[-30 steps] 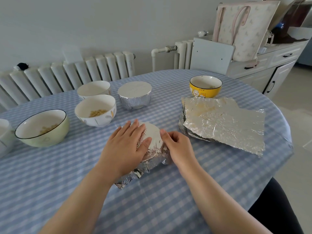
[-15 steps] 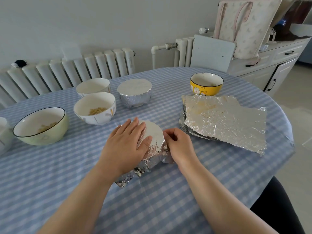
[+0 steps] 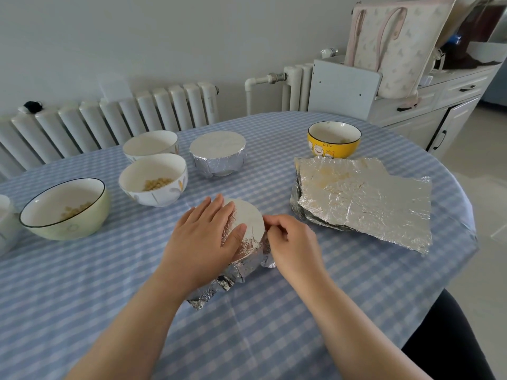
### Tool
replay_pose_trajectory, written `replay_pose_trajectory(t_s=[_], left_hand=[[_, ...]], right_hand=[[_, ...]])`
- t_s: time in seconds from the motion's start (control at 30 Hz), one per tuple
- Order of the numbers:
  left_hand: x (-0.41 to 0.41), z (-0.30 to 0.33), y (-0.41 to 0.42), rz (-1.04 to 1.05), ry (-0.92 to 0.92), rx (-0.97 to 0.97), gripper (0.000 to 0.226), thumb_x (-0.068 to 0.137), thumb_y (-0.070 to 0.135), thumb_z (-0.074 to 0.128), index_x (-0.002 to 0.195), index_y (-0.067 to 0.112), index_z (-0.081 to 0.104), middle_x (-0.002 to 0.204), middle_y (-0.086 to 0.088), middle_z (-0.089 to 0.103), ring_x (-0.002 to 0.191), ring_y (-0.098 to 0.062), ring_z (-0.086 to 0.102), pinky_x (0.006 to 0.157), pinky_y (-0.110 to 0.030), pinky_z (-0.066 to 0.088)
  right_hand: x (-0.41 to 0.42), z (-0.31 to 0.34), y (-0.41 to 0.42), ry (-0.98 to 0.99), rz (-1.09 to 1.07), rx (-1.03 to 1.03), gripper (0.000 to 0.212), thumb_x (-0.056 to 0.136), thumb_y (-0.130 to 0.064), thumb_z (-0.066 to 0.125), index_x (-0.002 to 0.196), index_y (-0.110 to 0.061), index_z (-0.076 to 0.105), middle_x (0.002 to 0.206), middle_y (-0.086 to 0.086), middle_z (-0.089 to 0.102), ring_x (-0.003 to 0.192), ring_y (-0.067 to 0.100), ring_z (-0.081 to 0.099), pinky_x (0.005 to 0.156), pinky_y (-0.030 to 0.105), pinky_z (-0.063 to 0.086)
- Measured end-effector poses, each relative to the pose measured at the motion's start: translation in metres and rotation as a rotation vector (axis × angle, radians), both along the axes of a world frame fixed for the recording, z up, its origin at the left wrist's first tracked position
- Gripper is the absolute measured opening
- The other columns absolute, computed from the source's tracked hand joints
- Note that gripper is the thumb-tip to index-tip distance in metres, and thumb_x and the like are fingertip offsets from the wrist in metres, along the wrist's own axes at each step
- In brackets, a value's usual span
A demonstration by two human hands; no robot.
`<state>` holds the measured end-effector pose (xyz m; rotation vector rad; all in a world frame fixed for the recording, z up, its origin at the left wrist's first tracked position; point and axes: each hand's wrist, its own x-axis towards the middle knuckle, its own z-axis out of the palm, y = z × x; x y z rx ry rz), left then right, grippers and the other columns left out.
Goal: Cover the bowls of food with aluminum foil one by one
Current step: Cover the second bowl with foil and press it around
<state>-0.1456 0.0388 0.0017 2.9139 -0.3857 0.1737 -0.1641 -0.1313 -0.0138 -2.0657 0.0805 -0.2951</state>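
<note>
Foil-wrapped bowl [image 3: 248,229] sits near centre of the table [image 3: 301,311], on the blue checked cloth. Left hand [image 3: 203,239] lies flat on top of it, fingers straight and close together, thumb pressing the foil down at the near edge. Right hand [image 3: 292,242] is at the bowl's right side, fingers curled, pinching the foil against the rim. Loose crumpled foil tail [image 3: 211,292] sticks out from under the left wrist onto the cloth.

Finished covered bowl [image 3: 218,154] stands farther back, centre, foil smooth across the top. Left of it, two white bowls: the far one [image 3: 150,145] and a nearer one with yellow bits inside [image 3: 153,179], both uncovered. Green bowl [image 3: 64,209] far left, uncovered, some food inside. Yellow bowl [image 3: 334,139] at far right, uncovered. Stack of foil sheets [image 3: 365,198] lies to the right of the hands, just near of the yellow bowl, wrinkled, not touching either hand.

Radiator [image 3: 115,119] runs along the wall behind the table.
</note>
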Motion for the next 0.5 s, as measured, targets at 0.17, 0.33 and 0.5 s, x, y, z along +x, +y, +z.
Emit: replay_pose_trajectory(t_s=[0.17,0.33,0.5], left_hand=[[-0.001,0.000,-0.001,-0.005,-0.009,0.013,0.093,0.077,0.072,-0.008,0.154,0.029,0.021,0.164,0.008,0.009,0.150,-0.009,0.002,0.122,-0.033,0.005],[-0.001,0.000,-0.001,0.000,-0.012,0.021,0.093,0.077,0.070,-0.009,0.154,0.028,0.022,0.164,0.006,0.009,0.151,-0.010,0.002,0.122,-0.033,0.004],[-0.001,0.000,-0.001,-0.005,-0.018,0.038,0.092,0.077,0.069,-0.009,0.154,0.029,0.020,0.164,0.007,0.008,0.150,-0.010,0.001,0.121,-0.032,0.002]], right_hand=[[-0.010,0.013,0.009,0.047,0.047,-0.244,0.040,0.100,-0.050,0.038,0.103,-0.019,0.063,0.090,-0.005,0.067,0.090,0.016,0.060,0.072,0.030,0.041],[-0.007,0.015,0.023,0.057,0.049,-0.439,0.040,0.104,-0.042,0.026,0.117,-0.013,0.051,0.110,0.006,0.065,0.103,0.026,0.061,0.071,0.032,0.035],[0.001,0.013,0.017,0.110,0.049,-0.257,0.028,0.101,-0.029,0.038,0.086,-0.015,0.057,0.083,0.004,0.063,0.082,0.026,0.056,0.070,0.036,0.039]])
